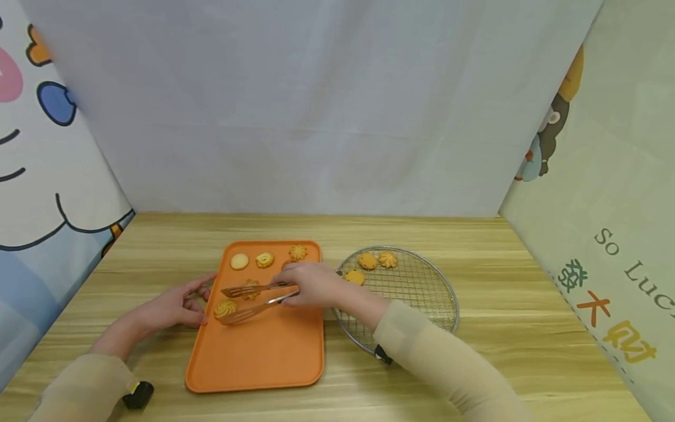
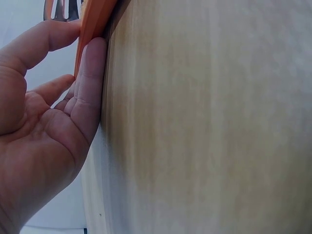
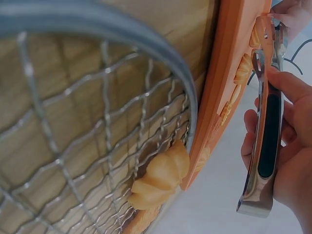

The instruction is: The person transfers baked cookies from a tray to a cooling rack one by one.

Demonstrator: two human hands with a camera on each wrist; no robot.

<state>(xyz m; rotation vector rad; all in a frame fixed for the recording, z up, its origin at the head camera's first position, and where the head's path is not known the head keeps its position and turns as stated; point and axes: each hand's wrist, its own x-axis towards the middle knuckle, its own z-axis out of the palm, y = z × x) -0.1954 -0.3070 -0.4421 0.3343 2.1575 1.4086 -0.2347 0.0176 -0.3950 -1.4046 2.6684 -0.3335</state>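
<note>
My right hand (image 1: 316,284) holds metal tongs (image 1: 258,308) over the orange tray (image 1: 263,357), their two slotted arms spread apart. A flower-shaped cookie (image 1: 252,289) lies partly behind the upper arm, and a swirled round cookie (image 1: 225,309) sits near the tips. Whether the tongs touch either one I cannot tell. At the tray's left rim, my left hand (image 1: 176,305) grips the edge with thumb and fingers, as the left wrist view shows. Along the tray's far side are a plain round cookie (image 1: 239,261), a ring cookie (image 1: 265,259) and a star-shaped cookie (image 1: 297,252). Another is mostly hidden by my right hand.
A round wire rack (image 1: 416,287) stands right of the tray, under my right forearm. On its far left part lie two speckled cookies, one at the back (image 1: 367,261), and a ridged cookie (image 1: 388,259). The wooden table (image 1: 506,328) meets a pale cloth backdrop (image 1: 316,146).
</note>
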